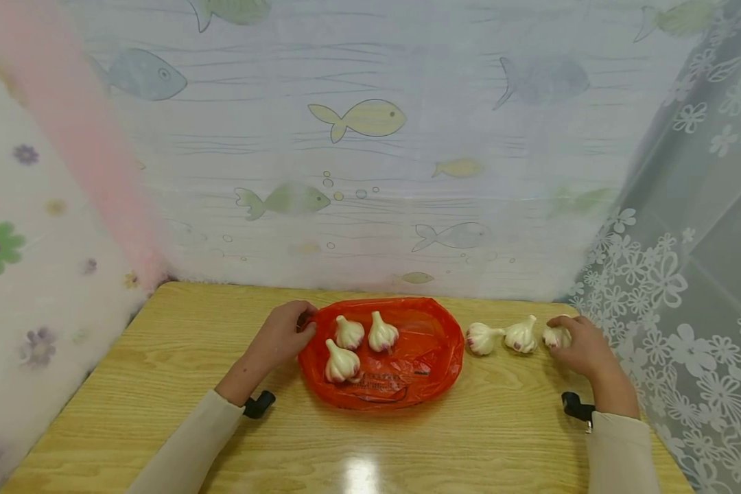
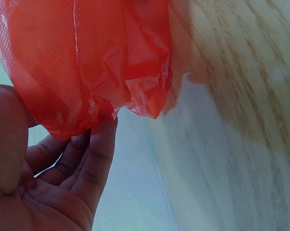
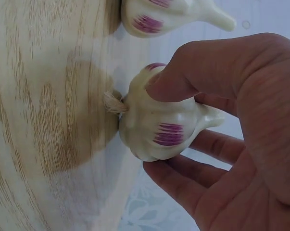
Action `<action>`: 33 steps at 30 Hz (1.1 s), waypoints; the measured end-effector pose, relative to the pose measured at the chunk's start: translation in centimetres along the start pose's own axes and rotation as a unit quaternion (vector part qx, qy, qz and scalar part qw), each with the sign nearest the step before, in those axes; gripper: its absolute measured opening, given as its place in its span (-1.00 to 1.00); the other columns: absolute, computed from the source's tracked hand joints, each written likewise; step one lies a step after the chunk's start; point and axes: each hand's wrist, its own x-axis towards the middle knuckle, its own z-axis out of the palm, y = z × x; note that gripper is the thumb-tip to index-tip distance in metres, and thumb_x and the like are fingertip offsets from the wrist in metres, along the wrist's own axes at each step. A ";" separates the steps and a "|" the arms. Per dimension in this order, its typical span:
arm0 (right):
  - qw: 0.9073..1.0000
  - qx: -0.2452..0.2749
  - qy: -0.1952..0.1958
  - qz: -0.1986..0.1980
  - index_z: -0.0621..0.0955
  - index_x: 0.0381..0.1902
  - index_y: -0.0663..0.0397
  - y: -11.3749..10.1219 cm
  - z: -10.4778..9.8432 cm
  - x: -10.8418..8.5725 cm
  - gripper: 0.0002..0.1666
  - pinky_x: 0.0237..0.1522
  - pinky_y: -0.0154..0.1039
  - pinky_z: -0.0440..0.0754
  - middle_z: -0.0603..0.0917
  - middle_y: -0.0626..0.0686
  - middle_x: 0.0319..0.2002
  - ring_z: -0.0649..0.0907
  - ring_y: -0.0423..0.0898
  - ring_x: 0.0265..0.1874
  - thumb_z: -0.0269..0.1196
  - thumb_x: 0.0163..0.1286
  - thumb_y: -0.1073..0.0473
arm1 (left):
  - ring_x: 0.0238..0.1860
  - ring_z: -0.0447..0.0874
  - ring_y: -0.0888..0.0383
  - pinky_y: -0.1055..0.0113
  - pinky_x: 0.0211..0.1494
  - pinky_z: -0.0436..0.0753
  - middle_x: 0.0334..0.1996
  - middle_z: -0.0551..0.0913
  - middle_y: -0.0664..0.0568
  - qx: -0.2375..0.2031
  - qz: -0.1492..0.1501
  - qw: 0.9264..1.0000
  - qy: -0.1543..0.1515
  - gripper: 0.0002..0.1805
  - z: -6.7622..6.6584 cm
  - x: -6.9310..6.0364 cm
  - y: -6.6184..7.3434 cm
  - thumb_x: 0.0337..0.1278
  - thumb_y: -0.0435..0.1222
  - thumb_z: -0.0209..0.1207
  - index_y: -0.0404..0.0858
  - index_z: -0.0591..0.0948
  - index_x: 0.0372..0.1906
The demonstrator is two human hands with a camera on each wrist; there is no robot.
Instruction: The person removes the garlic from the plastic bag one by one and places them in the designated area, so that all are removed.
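Three white garlic bulbs (image 1: 344,361) with purple streaks lie in the left part of an oval tray (image 1: 432,391) lined with a crinkled red plastic bag. My left hand (image 1: 282,336) grips the tray's left edge; in the left wrist view its fingers (image 2: 99,163) curl at the red plastic (image 2: 82,62). To the right of the tray, my right hand (image 1: 586,348) holds a garlic bulb (image 3: 157,120) between thumb and fingers. That bulb's root tuft faces the tabletop. Two more bulbs, one on its side (image 1: 483,339) and one upright (image 1: 521,335), stand between tray and hand.
The wooden table (image 1: 500,446) ends at a wall (image 1: 370,171) draped with a fish-print sheet. A flowered curtain (image 1: 661,288) hangs along the right side, close to my right hand. Black wrist mounts (image 1: 259,405) show under both wrists.
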 end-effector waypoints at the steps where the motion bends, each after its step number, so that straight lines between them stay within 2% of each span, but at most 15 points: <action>1: 1.000 0.001 0.000 -0.001 0.58 0.20 0.41 0.0 0.0 0.0 -0.45 -0.08 0.48 0.53 0.43 0.63 0.17 0.50 0.63 0.05 0.36 0.27 0.30 | -0.20 0.61 0.06 0.14 -0.04 0.74 -0.14 0.74 -0.03 0.001 0.001 1.000 0.000 -0.82 0.0 0.0 0.0 0.36 -0.38 0.27 -0.30 0.71 0.00; 15: 1.000 0.007 -0.007 0.002 0.56 0.25 0.42 -0.1 0.0 0.0 -0.45 -0.06 0.48 0.52 0.40 0.66 0.19 0.48 0.65 0.08 0.33 0.35 0.28 | -0.21 0.62 0.07 0.15 -0.05 0.74 -0.14 0.74 -0.03 0.001 0.000 1.000 -0.002 -0.81 0.0 0.0 0.1 0.36 -0.38 0.27 -0.30 0.71 0.00; 23: 1.000 0.009 -0.015 0.004 0.50 0.33 0.43 -0.4 -0.6 -0.1 -0.37 0.07 0.61 0.40 0.27 0.75 0.31 0.32 0.72 0.23 0.37 0.39 0.23 | -0.22 0.61 0.07 0.14 -0.05 0.73 -0.15 0.74 -0.03 0.001 0.001 1.000 -0.003 -0.81 -0.1 0.0 0.2 0.35 -0.39 0.28 -0.31 0.71 -0.01; 33: 1.000 0.009 0.003 0.007 0.43 0.38 0.45 -1.3 -1.7 -0.3 -0.30 0.06 0.59 0.40 0.23 0.72 0.31 0.33 0.67 0.21 0.38 0.42 0.19 | -0.21 0.61 0.07 0.15 -0.04 0.74 -0.15 0.74 -0.02 0.002 -0.002 1.000 -0.004 -0.81 -0.1 0.0 0.2 0.35 -0.39 0.28 -0.30 0.71 0.00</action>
